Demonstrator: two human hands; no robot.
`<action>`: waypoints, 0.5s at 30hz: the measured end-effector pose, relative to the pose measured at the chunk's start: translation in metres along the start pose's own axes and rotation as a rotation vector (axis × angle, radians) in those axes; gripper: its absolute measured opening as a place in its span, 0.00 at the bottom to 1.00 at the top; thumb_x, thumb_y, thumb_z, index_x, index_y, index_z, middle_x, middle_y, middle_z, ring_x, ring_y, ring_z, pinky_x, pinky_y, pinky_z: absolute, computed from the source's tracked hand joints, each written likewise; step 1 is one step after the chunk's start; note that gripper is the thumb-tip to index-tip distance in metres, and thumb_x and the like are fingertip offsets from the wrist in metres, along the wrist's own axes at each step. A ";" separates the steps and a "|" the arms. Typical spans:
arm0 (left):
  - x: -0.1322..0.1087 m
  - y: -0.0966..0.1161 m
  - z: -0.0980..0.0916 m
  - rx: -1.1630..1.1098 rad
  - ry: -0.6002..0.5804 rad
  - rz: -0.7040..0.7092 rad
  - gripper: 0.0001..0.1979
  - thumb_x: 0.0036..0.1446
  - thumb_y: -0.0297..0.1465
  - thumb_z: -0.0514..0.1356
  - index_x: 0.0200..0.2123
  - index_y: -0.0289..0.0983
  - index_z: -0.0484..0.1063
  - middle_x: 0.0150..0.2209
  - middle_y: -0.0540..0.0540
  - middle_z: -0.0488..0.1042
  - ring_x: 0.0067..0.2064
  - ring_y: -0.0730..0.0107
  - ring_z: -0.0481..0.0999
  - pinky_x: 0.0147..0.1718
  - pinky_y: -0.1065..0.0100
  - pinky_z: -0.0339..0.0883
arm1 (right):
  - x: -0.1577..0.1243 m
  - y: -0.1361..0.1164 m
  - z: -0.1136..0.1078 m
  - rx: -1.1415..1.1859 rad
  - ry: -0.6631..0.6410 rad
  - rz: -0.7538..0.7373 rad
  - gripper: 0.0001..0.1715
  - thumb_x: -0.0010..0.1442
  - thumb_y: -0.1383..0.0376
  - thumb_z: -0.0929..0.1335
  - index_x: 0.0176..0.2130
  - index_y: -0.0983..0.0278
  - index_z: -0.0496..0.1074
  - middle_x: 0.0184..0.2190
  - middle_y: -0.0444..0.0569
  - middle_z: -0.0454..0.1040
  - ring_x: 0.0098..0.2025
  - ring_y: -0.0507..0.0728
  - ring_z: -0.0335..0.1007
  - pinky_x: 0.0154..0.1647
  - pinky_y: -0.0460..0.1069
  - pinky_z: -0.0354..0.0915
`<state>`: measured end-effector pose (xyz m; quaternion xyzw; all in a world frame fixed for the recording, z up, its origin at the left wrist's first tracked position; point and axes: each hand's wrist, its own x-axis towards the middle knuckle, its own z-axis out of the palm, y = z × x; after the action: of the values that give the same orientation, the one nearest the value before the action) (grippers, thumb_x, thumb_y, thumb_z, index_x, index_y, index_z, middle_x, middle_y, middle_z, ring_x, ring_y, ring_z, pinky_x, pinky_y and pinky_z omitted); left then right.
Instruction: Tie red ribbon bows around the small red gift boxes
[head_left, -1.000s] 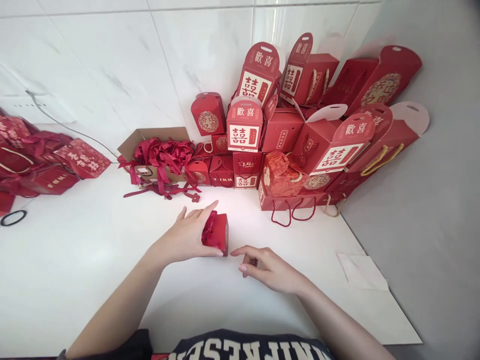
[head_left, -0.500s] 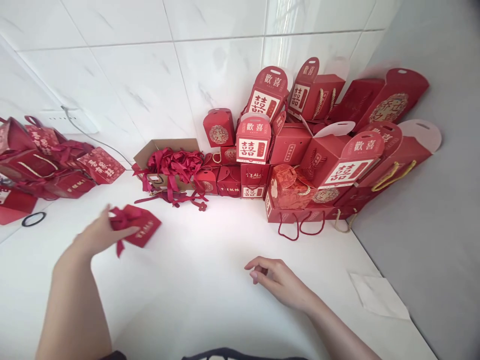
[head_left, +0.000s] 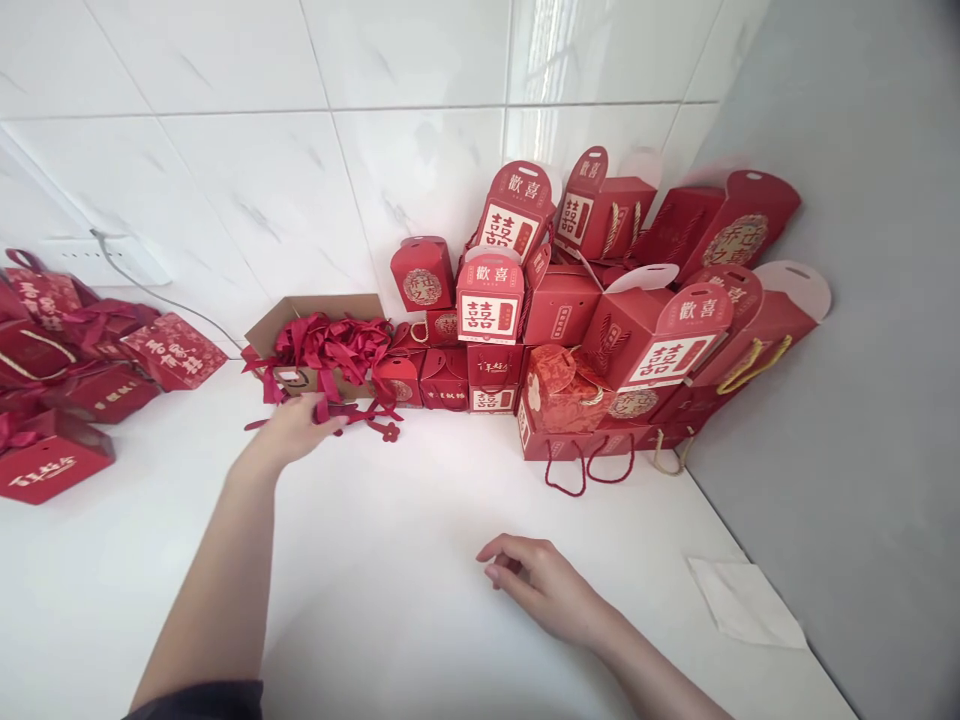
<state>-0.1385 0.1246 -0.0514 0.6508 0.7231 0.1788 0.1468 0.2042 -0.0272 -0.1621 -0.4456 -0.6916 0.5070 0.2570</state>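
Observation:
My left hand [head_left: 300, 428] is at the front edge of the cardboard box [head_left: 259, 325], which is full of dark red ribbons [head_left: 337, 345]. Its fingertips are among ribbons hanging over the box's front; whether they grip one is hard to tell. My right hand [head_left: 525, 580] hovers over the middle of the white table [head_left: 405, 560], fingers curled loosely with a gap between thumb and forefinger and nothing between them. On the left, a red hexagonal box [head_left: 56, 465] with white lettering and a ribbon sits in front of other red boxes.
Red gift boxes [head_left: 559, 305] with rope handles are stacked at the back right, beside a grey panel [head_left: 840, 350]. A flower-shaped tag [head_left: 390, 432] lies before the ribbon box. A white sheet [head_left: 742, 600] lies at the right. A cable [head_left: 150, 285] runs down from a wall socket.
My left hand has let go of the red box, which now sits with the pile on the left, and has moved right to the ribbons. The camera view has shifted somewhat.

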 end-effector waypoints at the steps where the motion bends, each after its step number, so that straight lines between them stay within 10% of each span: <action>1: 0.007 0.006 0.009 0.008 -0.035 0.030 0.26 0.45 0.47 0.64 0.45 0.37 0.74 0.48 0.39 0.77 0.51 0.47 0.73 0.50 0.56 0.65 | 0.001 0.000 -0.001 0.004 0.011 -0.005 0.14 0.66 0.59 0.62 0.44 0.61 0.74 0.32 0.46 0.76 0.33 0.54 0.71 0.36 0.47 0.64; 7: 0.037 0.036 0.055 0.029 -0.043 0.080 0.18 0.53 0.45 0.57 0.37 0.39 0.78 0.40 0.44 0.80 0.41 0.58 0.78 0.41 0.66 0.67 | 0.004 0.000 -0.009 0.047 0.080 -0.006 0.14 0.67 0.60 0.61 0.43 0.62 0.73 0.32 0.47 0.76 0.35 0.54 0.73 0.37 0.47 0.64; 15: 0.048 0.030 0.062 -0.047 0.082 -0.023 0.21 0.57 0.41 0.53 0.44 0.34 0.77 0.46 0.40 0.79 0.46 0.56 0.78 0.45 0.64 0.68 | 0.005 0.007 -0.004 -0.005 0.056 0.012 0.14 0.66 0.60 0.61 0.43 0.61 0.74 0.33 0.47 0.76 0.34 0.54 0.72 0.37 0.47 0.65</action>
<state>-0.0895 0.1790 -0.0927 0.6310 0.7314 0.2209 0.1343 0.2082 -0.0206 -0.1678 -0.4644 -0.6826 0.4943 0.2721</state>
